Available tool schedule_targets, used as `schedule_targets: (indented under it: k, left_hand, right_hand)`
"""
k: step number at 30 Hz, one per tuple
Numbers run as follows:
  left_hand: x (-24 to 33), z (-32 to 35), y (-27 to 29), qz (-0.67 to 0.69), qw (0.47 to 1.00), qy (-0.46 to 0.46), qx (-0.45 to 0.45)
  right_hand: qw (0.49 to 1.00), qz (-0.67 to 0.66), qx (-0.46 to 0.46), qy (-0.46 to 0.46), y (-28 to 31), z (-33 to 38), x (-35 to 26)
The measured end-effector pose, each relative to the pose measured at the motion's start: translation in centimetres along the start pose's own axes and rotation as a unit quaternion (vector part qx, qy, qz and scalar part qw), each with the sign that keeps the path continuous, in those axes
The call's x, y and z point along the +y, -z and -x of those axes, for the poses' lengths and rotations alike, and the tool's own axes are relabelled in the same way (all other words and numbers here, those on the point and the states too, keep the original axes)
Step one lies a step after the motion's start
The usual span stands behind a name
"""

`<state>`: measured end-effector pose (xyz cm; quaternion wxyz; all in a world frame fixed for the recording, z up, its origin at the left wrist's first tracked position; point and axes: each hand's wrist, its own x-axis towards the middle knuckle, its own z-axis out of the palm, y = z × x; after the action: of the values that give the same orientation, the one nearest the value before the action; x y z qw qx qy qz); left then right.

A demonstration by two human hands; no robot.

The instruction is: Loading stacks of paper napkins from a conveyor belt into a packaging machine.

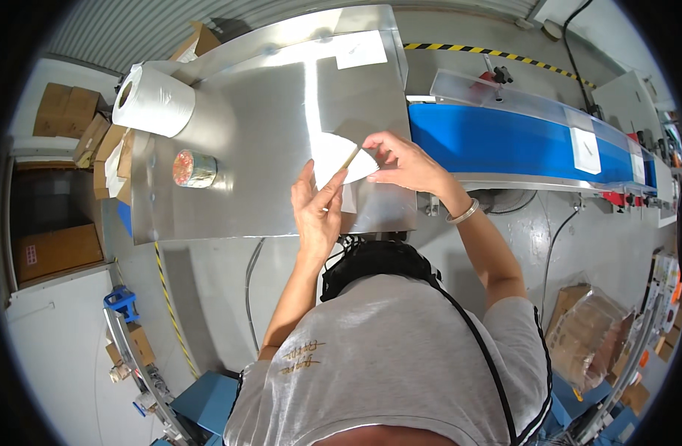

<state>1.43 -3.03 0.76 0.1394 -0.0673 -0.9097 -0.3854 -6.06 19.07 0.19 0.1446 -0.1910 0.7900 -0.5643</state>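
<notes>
Over the metal table (255, 141) I hold a white fan-shaped paper piece (333, 152) with a tan strip across it, possibly a stack of paper filters. My left hand (319, 212) is closed on its lower edge, the thumb and fingers near the strip. On the other side, my right hand (412, 167) curls its fingers and thumb at the right edge of the piece. Whether those fingertips press on it is hard to make out. A white sheet (348, 199) partly shows beneath, next to my left hand.
A large roll of white film (159, 104) and a small cylinder with a reddish end (196, 169) rest on the table's left side. Another white sheet (361, 50) lies at the far edge. A blue conveyor belt (497, 137) with a clear guard adjoins at right. Cardboard boxes (66, 111) stand left.
</notes>
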Motion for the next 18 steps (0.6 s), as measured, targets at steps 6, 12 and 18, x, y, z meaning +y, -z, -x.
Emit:
schedule_targets:
  k: [6, 12, 18]
  left_hand:
    - [0.9, -0.3, 0.6, 0.003, 1.000, 0.014, 0.011]
    - [0.5, -1.2, 1.3, 0.008, 0.998, 0.063, 0.002]
    - [-0.8, -0.8, 0.8, -0.009, 0.999, 0.034, 0.029]
  right_hand:
    - [0.997, 0.050, -0.008, 0.059, -0.3, -0.5, 2.2]
    - [0.968, -0.025, 0.207, -0.138, 6.5, 5.1, 9.2]
    - [0.794, 0.326, 0.413, -0.305, 16.4, 10.0, 12.4]
